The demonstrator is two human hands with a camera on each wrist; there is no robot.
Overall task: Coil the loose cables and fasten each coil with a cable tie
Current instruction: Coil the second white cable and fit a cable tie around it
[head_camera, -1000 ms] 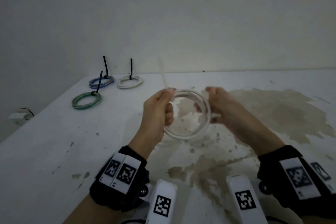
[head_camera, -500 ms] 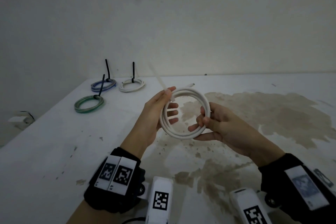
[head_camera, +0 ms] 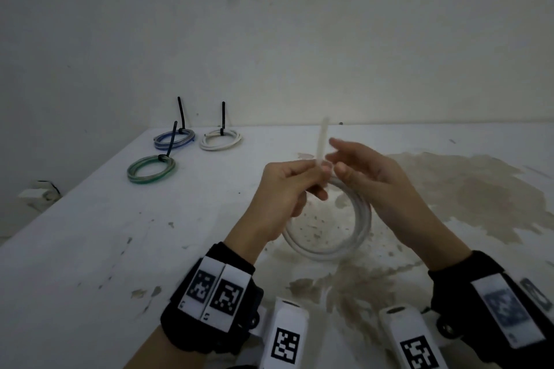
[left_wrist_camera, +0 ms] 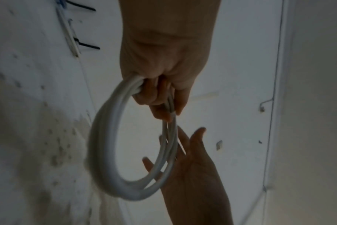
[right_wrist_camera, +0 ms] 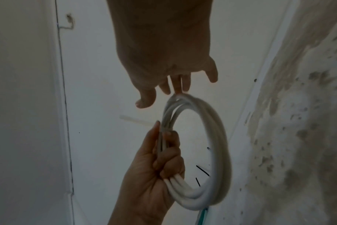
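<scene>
Above the stained desk (head_camera: 90, 249), the left hand (head_camera: 281, 189) grips a white cable coil (head_camera: 335, 246) with a pale cable tie (head_camera: 322, 141) standing up from it.
The right hand (head_camera: 368, 177) is open, fingers spread just beside the tie, holding nothing. With only 1 hand pinching the loops, they could spring apart or the tie could slip before it is cinched. 3 tied coils (head_camera: 220, 139) lie far left on the desk.
</scene>
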